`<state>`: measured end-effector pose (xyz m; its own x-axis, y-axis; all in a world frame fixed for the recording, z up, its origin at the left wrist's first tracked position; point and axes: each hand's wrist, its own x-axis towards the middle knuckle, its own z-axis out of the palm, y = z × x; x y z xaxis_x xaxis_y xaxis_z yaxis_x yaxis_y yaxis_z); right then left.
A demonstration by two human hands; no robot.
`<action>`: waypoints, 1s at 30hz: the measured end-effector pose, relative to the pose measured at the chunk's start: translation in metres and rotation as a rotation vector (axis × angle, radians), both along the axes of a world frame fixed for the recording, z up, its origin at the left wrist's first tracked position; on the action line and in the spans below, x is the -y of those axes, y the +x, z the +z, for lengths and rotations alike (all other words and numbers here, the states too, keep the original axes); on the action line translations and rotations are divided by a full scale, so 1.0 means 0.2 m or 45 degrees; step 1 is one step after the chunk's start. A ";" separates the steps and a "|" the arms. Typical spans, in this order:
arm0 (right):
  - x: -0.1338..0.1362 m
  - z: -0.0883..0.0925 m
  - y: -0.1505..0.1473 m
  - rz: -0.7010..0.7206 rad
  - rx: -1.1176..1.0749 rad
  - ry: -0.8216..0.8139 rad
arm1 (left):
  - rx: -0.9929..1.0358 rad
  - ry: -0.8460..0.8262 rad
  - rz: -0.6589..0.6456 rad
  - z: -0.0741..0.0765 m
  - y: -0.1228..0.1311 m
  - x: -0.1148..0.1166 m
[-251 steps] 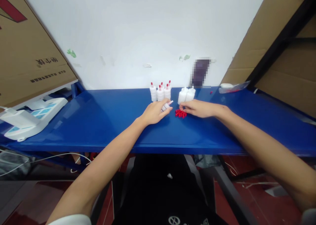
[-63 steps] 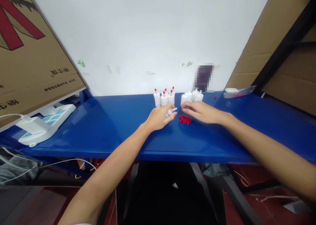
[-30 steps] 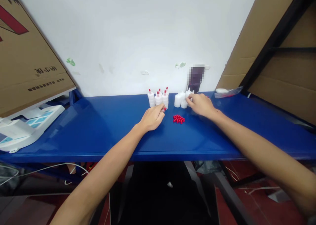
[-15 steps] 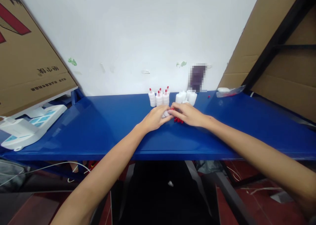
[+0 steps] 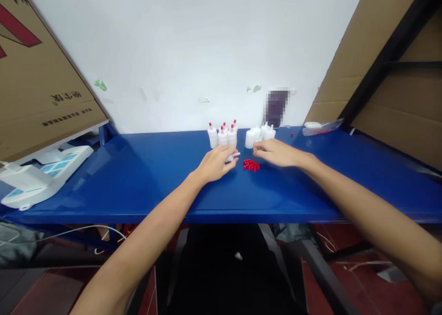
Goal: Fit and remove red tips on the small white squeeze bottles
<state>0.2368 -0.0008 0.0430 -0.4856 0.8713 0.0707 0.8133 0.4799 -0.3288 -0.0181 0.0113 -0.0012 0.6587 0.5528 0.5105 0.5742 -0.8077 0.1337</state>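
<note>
My left hand (image 5: 216,163) rests low over the table, its fingers wrapped round a small white squeeze bottle (image 5: 230,158). The bottle lies tilted on its side, with its bare white nozzle (image 5: 236,154) pointing right. To the right, my right hand (image 5: 274,152) is curled with the fingertips together; whether anything is between them is hidden. Between the hands lies a pile of small red caps (image 5: 251,165). Behind my left hand stand several white bottles with red tips (image 5: 223,137). Several white bottles without red tips (image 5: 253,137) stand behind my right hand, which partly covers them.
The blue table (image 5: 148,181) runs along a white wall (image 5: 179,52). A white power strip (image 5: 51,174) lies at the left by a cardboard box (image 5: 48,75). At the back right are a clear plastic bag (image 5: 322,128) and a single red cap (image 5: 292,134).
My right hand has drawn away from the bottle in my left hand, moving right. The bottle's nozzle and the whole pile of red caps now show. My left hand has barely moved.
</note>
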 end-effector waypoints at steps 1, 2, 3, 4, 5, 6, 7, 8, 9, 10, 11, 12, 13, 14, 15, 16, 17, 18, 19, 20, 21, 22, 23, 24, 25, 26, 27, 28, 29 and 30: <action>-0.01 -0.01 0.01 -0.039 0.043 -0.036 | -0.012 -0.007 -0.002 0.00 0.00 0.00; -0.02 -0.01 0.02 -0.071 0.078 -0.062 | -0.017 -0.010 0.000 0.00 0.00 0.00; -0.03 -0.02 0.03 -0.095 0.108 -0.079 | -0.017 -0.010 0.004 0.00 0.00 -0.01; -0.04 -0.03 0.03 -0.110 0.133 -0.087 | -0.017 -0.011 0.010 0.00 0.00 -0.01; -0.05 -0.03 0.04 -0.119 0.154 -0.090 | -0.018 -0.013 0.015 0.00 0.00 -0.01; -0.05 -0.04 0.04 -0.124 0.167 -0.091 | -0.020 -0.016 0.019 0.00 0.00 -0.01; -0.05 -0.04 0.04 -0.127 0.177 -0.089 | -0.024 -0.019 0.022 0.00 0.00 -0.01; -0.05 -0.04 0.04 -0.127 0.184 -0.086 | -0.029 -0.022 0.024 0.00 0.00 -0.01; -0.05 -0.04 0.04 -0.122 0.192 -0.083 | -0.032 -0.025 0.025 0.00 0.00 -0.01; -0.05 -0.04 0.04 -0.110 0.203 -0.082 | -0.033 -0.029 0.025 -0.01 0.00 -0.01; -0.05 -0.04 0.05 -0.092 0.215 -0.083 | -0.032 -0.032 0.025 -0.01 0.00 -0.01; -0.05 -0.04 0.05 -0.072 0.223 -0.084 | -0.031 -0.034 0.024 -0.01 0.00 -0.01; -0.05 -0.04 0.05 -0.050 0.225 -0.087 | -0.029 -0.037 0.022 -0.01 0.00 -0.01; -0.05 -0.04 0.05 -0.028 0.222 -0.090 | -0.027 -0.039 0.019 -0.01 0.00 -0.02; -0.05 -0.04 0.05 -0.010 0.216 -0.093 | -0.027 -0.041 0.016 -0.01 0.00 -0.02; -0.05 -0.04 0.06 0.003 0.209 -0.097 | -0.027 -0.043 0.013 -0.01 0.00 -0.02; -0.05 -0.04 0.06 0.011 0.204 -0.097 | -0.027 -0.045 0.011 -0.01 0.00 -0.02; -0.05 -0.04 0.05 0.019 0.203 -0.096 | -0.027 -0.047 0.008 -0.01 0.00 -0.02; -0.04 -0.03 0.05 0.026 0.205 -0.095 | -0.026 -0.048 0.006 -0.01 0.00 -0.02; -0.04 -0.03 0.05 0.035 0.204 -0.097 | -0.025 -0.049 0.004 -0.01 0.00 -0.02; -0.03 -0.03 0.04 0.047 0.200 -0.104 | -0.023 -0.051 0.002 -0.01 0.00 -0.02; -0.02 -0.02 0.03 0.062 0.194 -0.115 | -0.019 -0.055 0.000 -0.01 0.00 -0.01; -0.01 -0.02 0.02 0.077 0.183 -0.129 | -0.014 -0.063 -0.003 -0.01 0.00 -0.01; -0.01 -0.01 0.02 0.091 0.169 -0.140 | -0.005 -0.076 -0.001 0.00 0.00 -0.01; 0.00 -0.01 0.01 0.102 0.155 -0.147 | 0.005 -0.094 0.006 0.00 0.00 0.00; 0.00 -0.01 0.01 0.111 0.144 -0.145 | 0.016 -0.116 0.017 0.01 0.00 0.00; 0.00 -0.01 0.01 0.115 0.136 -0.133 | 0.025 -0.142 0.033 0.01 0.00 0.01; 0.00 -0.01 0.01 0.119 0.127 -0.110 | 0.033 -0.166 0.051 0.01 0.00 0.01; 0.00 -0.01 0.02 0.121 0.115 -0.078 | 0.038 -0.186 0.066 0.02 0.00 0.01; 0.00 -0.01 0.02 0.123 0.097 -0.038 | 0.041 -0.201 0.074 0.02 0.00 0.02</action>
<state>0.2404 -0.0002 0.0405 -0.5701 0.8215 0.0052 0.7872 0.5481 -0.2828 -0.0188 0.0077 0.0022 0.6078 0.6646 0.4346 0.6130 -0.7406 0.2753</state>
